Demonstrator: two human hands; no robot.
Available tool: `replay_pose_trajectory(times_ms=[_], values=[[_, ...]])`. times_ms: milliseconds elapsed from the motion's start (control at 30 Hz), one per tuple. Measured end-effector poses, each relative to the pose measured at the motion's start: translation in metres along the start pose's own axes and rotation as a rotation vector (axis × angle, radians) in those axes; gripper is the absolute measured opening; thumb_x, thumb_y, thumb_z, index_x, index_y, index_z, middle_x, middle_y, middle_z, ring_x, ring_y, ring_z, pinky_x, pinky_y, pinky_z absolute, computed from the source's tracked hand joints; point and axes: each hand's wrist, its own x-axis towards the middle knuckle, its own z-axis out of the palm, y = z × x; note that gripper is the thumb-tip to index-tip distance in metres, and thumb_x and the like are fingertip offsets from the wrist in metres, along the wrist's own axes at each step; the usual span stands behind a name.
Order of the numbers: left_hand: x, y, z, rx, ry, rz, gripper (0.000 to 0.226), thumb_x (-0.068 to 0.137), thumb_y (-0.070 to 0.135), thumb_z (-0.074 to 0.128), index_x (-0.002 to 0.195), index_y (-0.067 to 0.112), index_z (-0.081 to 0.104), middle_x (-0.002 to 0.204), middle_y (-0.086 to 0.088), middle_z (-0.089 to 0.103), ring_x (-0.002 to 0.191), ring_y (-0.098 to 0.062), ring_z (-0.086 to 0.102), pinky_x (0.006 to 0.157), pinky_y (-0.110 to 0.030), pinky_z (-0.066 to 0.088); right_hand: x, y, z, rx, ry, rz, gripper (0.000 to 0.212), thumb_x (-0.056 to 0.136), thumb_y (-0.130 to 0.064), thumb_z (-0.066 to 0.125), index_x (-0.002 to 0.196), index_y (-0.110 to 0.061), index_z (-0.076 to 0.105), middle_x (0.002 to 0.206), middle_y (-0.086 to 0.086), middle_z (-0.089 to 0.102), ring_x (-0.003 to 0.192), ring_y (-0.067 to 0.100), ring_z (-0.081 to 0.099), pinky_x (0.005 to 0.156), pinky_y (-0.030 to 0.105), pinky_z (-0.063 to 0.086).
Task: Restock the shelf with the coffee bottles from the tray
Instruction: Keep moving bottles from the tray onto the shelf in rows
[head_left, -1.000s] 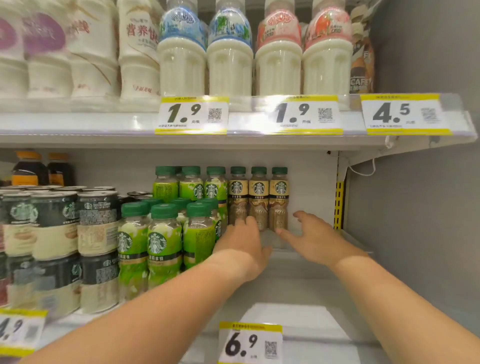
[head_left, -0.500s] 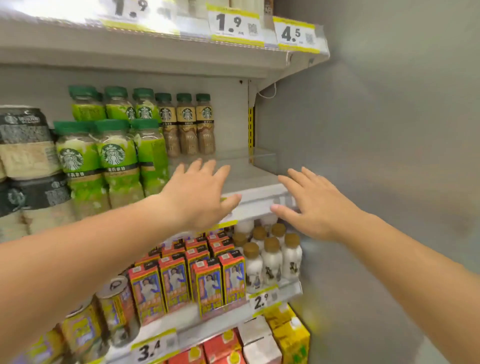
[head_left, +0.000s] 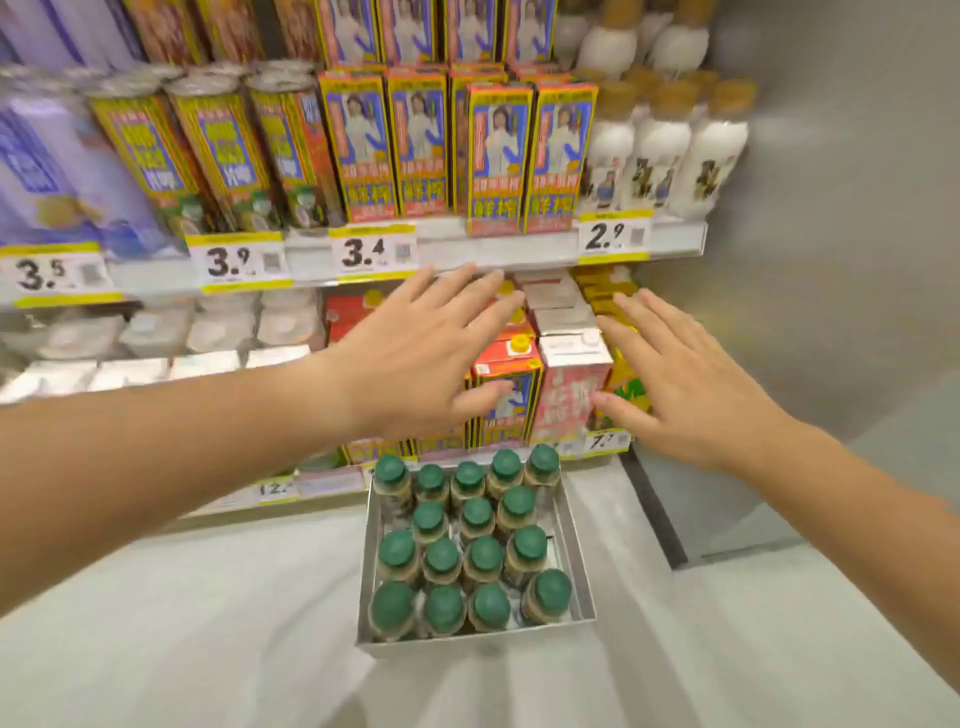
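Observation:
A metal tray sits on the floor in front of the shelving, packed with several coffee bottles with dark green caps, seen from above. My left hand hovers above and behind the tray, fingers spread and empty. My right hand hangs to the right of it, also spread and empty. Both hands are well above the bottles and touch nothing. The shelf with the green-capped coffee bottles is out of view above.
Shelves at the back carry colourful drink cartons, tall cans and white bottles, with yellow price tags on the edges. Lower cartons stand behind my hands. A grey wall closes the right side.
My view has dropped from the coffee shelf to the lower shelves and the tray on the floor. Both hands have come down from the shelf, still empty and spread.

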Motion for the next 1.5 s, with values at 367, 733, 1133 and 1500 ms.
replay_pose_trajectory(times_ms=[367,733,1133,1500], values=[[-0.106,0.008,0.165,-0.194,-0.324,-0.343,0.09,0.086,0.065,0.036,0.153,0.008,0.021,0.153,-0.012,0.038,0.14,-0.03,0.037,0.113,-0.046,0.034,-0.044,-0.029,0.146,0.116,-0.346,-0.012,0.082,0.089,-0.061,0.029,0.155,-0.015,0.014,0.163,0.005,0.018,0.151,0.022,0.008,0.122,0.036,0.009],[-0.116,-0.002,0.257,-0.81,-0.343,-0.857,0.071,0.073,0.034,0.08,0.132,0.012,0.047,0.132,-0.007,0.054,0.121,-0.025,0.051,0.098,-0.037,0.044,-0.014,-0.041,0.224,0.683,-0.379,0.465,0.065,0.08,-0.029,0.076,0.136,-0.017,0.046,0.137,0.007,0.055,0.124,0.027,0.052,0.098,0.04,0.044],[-0.107,0.008,0.266,-0.925,-0.011,-0.866,0.047,0.064,0.032,0.09,0.106,0.026,0.071,0.108,0.007,0.057,0.103,-0.007,0.05,0.087,-0.021,0.037,0.003,-0.044,0.227,0.824,-0.16,0.56,0.049,0.063,-0.022,0.09,0.105,-0.022,0.063,0.11,0.003,0.058,0.103,0.02,0.054,0.083,0.029,0.039],[-0.027,-0.027,0.041,-1.178,0.215,-0.431,0.044,0.064,0.015,0.088,0.098,0.036,0.068,0.093,0.006,0.072,0.087,-0.013,0.069,0.081,-0.035,0.056,0.04,-0.028,0.008,1.115,0.211,0.518,0.043,0.066,0.005,0.083,0.095,-0.022,0.066,0.086,-0.016,0.074,0.075,0.0,0.069,0.066,0.009,0.05]])
